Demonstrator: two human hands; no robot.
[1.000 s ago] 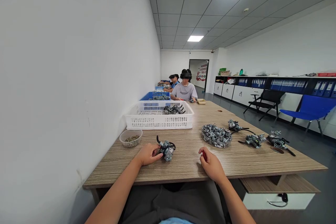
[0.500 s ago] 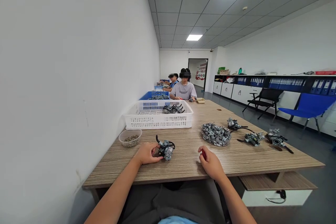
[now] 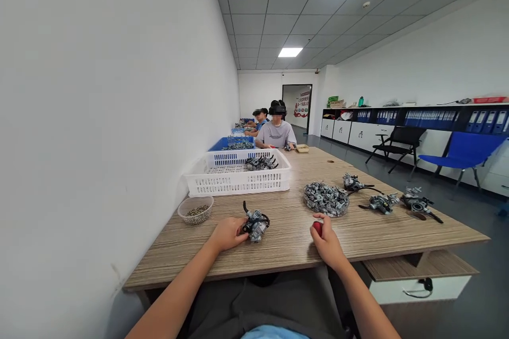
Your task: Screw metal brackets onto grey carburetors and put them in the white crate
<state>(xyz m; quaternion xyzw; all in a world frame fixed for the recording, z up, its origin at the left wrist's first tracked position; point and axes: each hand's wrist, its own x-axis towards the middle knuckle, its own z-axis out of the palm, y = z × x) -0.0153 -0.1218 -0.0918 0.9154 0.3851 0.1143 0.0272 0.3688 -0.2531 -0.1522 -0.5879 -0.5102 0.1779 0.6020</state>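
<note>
My left hand [image 3: 228, 233] is closed on the left side of a carburetor [image 3: 256, 225], a grey metal body with black hoses. The carburetor stands on the table, tilted a little. My right hand [image 3: 328, 242] is curled around a red rounded handle [image 3: 317, 228]; the rest of that thing is hidden in the fist. Just beyond the right hand is a clear round dish [image 3: 326, 214] heaped with small grey metal parts [image 3: 326, 197]. To the left of my left hand stands a clear plastic tub [image 3: 183, 213] holding tiny brass-coloured pieces [image 3: 197, 211].
A white plastic basket [image 3: 238, 184] with several carburetors [image 3: 260, 162] stands beyond my left hand, close to the wall. Three more carburetors lie at the right, one of them [image 3: 380, 203] nearest the dish. A co-worker [image 3: 278, 132] sits at the table's far end.
My left hand and the carburetor have shifted slightly right. The right hand has moved a little right and turned, so more of the red handle shows. The camera view has shifted slightly.
</note>
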